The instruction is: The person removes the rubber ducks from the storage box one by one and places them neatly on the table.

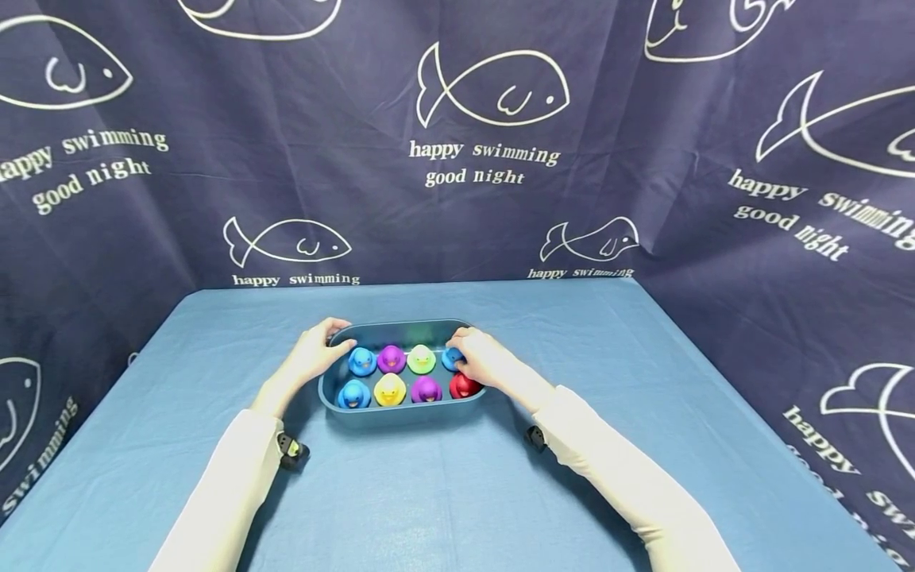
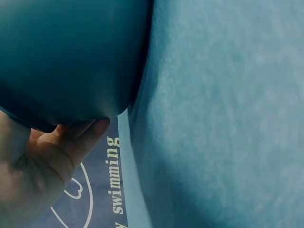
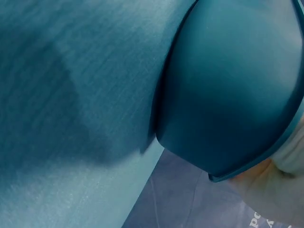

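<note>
A teal oblong tub (image 1: 400, 410) stands on the table with several rubber ducks set in two rows inside. My left hand (image 1: 318, 349) grips the tub's left end, thumb over the rim and fingers along the outside, as the left wrist view also shows. At the other end, my right hand (image 1: 486, 357) reaches over the rim, its fingers at a blue duck (image 1: 450, 359) in the back right corner, which they partly hide. Just in front of that lies a red duck (image 1: 463, 387), partly under the hand. Purple (image 1: 391, 359), pale green (image 1: 422, 360) and yellow ducks (image 1: 389, 390) sit between the hands.
Blue cloth covers the table (image 1: 422, 492). A dark curtain (image 1: 493, 230) with white fish drawings and lettering rises behind it and along both sides. The tub's outer wall (image 3: 228, 95) fills much of the right wrist view.
</note>
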The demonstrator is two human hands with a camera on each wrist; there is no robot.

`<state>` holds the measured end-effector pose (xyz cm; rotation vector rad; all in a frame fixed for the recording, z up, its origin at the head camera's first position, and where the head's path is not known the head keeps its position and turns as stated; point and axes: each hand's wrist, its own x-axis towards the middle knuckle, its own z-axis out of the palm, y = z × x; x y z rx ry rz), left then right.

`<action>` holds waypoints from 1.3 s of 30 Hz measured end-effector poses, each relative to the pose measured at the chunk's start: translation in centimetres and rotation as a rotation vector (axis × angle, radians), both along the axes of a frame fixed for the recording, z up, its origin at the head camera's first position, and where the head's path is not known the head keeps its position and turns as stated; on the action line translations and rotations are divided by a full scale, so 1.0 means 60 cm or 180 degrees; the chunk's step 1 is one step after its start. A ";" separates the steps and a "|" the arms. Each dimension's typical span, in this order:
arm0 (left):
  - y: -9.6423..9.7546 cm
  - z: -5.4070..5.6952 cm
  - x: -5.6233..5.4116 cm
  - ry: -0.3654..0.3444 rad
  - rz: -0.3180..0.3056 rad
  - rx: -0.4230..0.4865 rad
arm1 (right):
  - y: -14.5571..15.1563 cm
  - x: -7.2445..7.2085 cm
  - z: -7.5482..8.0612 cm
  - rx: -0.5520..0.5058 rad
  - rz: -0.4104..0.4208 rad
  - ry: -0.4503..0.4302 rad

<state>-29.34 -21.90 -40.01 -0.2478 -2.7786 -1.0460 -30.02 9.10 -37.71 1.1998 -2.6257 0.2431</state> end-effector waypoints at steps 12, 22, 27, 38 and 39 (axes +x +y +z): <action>-0.006 -0.007 -0.001 -0.0076 0.0051 0.0175 | -0.008 0.002 0.003 -0.0019 -0.0055 -0.0359; -0.006 -0.006 -0.005 -0.0193 0.0065 0.0331 | -0.007 0.004 0.003 -0.0176 0.0005 -0.0311; -0.005 -0.003 -0.005 -0.0187 0.0047 0.0350 | -0.006 0.002 0.003 -0.0304 0.0060 -0.0390; -0.004 -0.011 -0.007 -0.0166 0.0001 0.0446 | 0.005 -0.009 -0.007 -0.0866 0.0330 -0.0409; -0.005 -0.011 -0.008 -0.0172 -0.0002 0.0457 | 0.006 -0.010 -0.007 -0.0926 0.0365 -0.0400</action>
